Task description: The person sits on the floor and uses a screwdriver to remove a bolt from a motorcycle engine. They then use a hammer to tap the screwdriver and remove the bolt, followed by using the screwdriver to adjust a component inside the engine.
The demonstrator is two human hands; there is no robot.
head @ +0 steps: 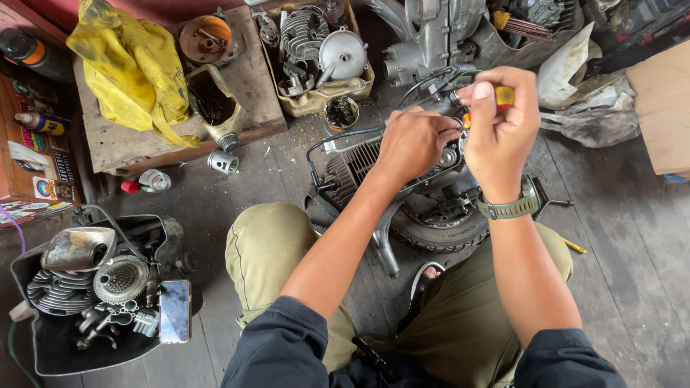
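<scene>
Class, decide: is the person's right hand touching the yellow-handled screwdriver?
Touching. The head view shows the right hand with fingers wrapped around the yellow-handled screwdriver, thumb pressed against its handle.

Yellow cloth (133,68) on wood board (251,86), phone (175,310) by tray.

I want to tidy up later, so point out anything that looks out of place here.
A phone lies on the rim of the black tub of greasy engine parts, an odd spot for a screen. A yellow pencil-like stick lies loose on the floor by the right knee. Both hands work at the engine.
</scene>
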